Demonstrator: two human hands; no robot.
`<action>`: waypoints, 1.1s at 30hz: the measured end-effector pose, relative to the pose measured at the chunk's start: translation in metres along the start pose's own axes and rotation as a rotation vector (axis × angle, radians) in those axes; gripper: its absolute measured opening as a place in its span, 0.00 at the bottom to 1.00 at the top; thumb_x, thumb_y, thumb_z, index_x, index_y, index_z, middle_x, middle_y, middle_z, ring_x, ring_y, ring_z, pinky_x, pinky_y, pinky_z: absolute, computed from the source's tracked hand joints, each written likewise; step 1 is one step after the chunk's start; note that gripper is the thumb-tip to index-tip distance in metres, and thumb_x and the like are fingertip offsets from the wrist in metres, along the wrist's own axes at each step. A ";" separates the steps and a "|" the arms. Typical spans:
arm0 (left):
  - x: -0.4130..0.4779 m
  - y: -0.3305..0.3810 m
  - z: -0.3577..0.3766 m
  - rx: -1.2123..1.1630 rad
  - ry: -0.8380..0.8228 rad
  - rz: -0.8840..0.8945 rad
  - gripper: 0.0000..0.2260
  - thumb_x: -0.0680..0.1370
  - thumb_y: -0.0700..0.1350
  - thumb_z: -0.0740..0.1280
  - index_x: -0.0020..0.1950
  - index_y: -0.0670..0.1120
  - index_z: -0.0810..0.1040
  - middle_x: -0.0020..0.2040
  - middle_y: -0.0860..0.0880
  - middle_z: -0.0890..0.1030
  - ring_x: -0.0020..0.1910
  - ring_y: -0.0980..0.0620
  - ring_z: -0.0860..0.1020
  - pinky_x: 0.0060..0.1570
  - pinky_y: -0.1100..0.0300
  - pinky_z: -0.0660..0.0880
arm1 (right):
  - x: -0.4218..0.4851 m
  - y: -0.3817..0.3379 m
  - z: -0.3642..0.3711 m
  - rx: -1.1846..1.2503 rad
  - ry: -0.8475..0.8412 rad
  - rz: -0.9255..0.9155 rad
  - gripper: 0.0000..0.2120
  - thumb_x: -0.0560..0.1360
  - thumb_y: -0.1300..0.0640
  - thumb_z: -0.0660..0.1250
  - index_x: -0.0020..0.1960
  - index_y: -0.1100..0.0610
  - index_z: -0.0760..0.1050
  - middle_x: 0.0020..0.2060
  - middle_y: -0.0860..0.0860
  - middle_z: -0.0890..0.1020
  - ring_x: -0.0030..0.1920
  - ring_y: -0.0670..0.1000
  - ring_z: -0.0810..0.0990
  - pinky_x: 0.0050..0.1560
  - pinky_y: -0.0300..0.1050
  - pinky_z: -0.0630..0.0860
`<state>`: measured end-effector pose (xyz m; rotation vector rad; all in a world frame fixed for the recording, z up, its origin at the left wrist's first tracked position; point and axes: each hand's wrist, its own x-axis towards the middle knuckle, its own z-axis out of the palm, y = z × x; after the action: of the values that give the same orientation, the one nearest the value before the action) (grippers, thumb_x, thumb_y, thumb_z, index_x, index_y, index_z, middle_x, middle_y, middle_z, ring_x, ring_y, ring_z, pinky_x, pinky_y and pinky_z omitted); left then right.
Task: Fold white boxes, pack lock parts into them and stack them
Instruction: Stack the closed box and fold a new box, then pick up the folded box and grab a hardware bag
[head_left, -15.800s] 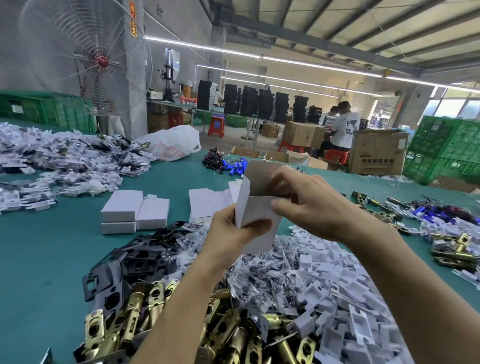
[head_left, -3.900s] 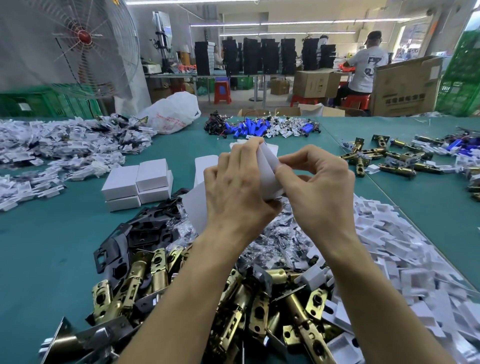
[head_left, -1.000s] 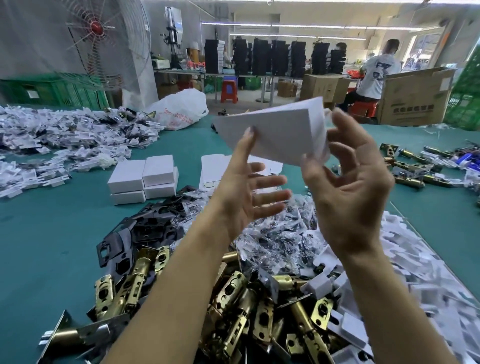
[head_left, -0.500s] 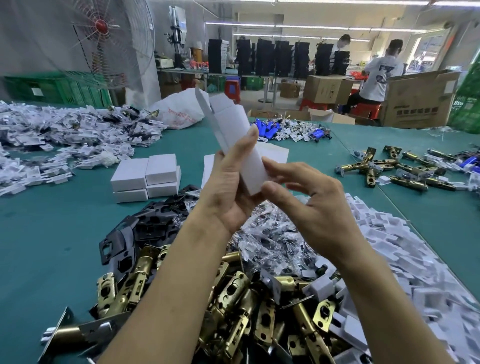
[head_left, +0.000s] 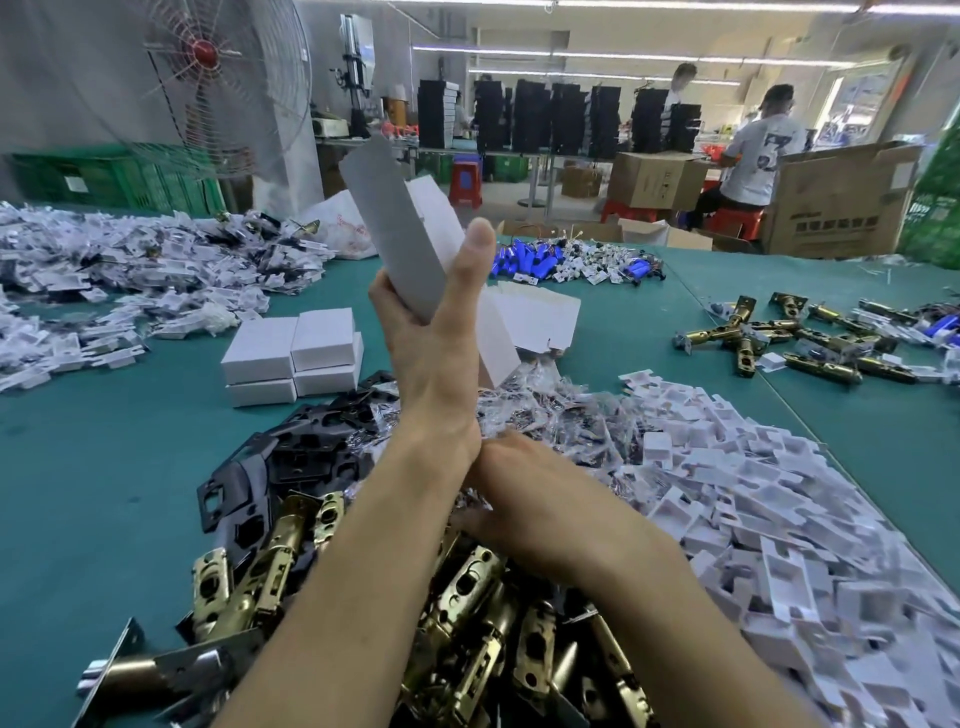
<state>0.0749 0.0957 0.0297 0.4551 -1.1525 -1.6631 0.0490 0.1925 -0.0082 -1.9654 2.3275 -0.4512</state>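
Here, the left hand (head_left: 431, 338) is up above the table (head_left: 78, 467) with its grip clamped on a white box (head_left: 400, 234). The thumb lies straight up along the near face and the fingers curl round the far edge, low on the carton. The box is only partly formed and tilted, its top leaning left and away, with one long flap standing free above the hand and its lower end showing below the palm on the right. The right hand (head_left: 530, 514) is down low, crossing under the left wrist, its back turned up over the heap of brass latches (head_left: 467, 623). Its fingers are hidden behind the left forearm and blurred, so I cannot tell whether that grip is apart or closed on anything. Beside the latches lie black plates (head_left: 311, 452), clear bags of small parts (head_left: 561, 415) and a wide drift of white plastic inserts (head_left: 753, 519). Farther back on the table, left of the lifted hand, closed white boxes (head_left: 291, 353) sit stacked in two layers, and flat box blanks (head_left: 540, 317) lie just behind the hand.
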 end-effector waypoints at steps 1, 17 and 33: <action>0.001 0.000 0.000 -0.005 0.000 -0.006 0.25 0.65 0.63 0.73 0.57 0.58 0.69 0.47 0.56 0.80 0.38 0.65 0.80 0.42 0.63 0.77 | 0.000 0.001 0.000 -0.009 -0.023 0.009 0.18 0.73 0.63 0.64 0.59 0.48 0.78 0.52 0.52 0.79 0.57 0.54 0.74 0.49 0.44 0.66; -0.002 0.004 0.000 0.002 -0.033 0.069 0.26 0.63 0.57 0.78 0.56 0.55 0.71 0.41 0.61 0.82 0.38 0.64 0.80 0.38 0.67 0.76 | 0.003 0.004 0.008 -0.148 0.008 -0.030 0.21 0.71 0.60 0.65 0.34 0.47 0.53 0.33 0.43 0.62 0.46 0.49 0.61 0.47 0.45 0.58; 0.004 0.003 -0.002 -0.054 0.004 0.170 0.29 0.63 0.41 0.80 0.58 0.48 0.70 0.44 0.54 0.82 0.37 0.59 0.79 0.37 0.67 0.75 | -0.004 0.003 0.007 -0.284 0.042 0.150 0.12 0.73 0.55 0.64 0.54 0.49 0.79 0.46 0.48 0.73 0.55 0.54 0.66 0.47 0.47 0.52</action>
<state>0.0760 0.0910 0.0320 0.3176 -1.1095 -1.5410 0.0484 0.1951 -0.0167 -1.8831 2.6692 -0.1595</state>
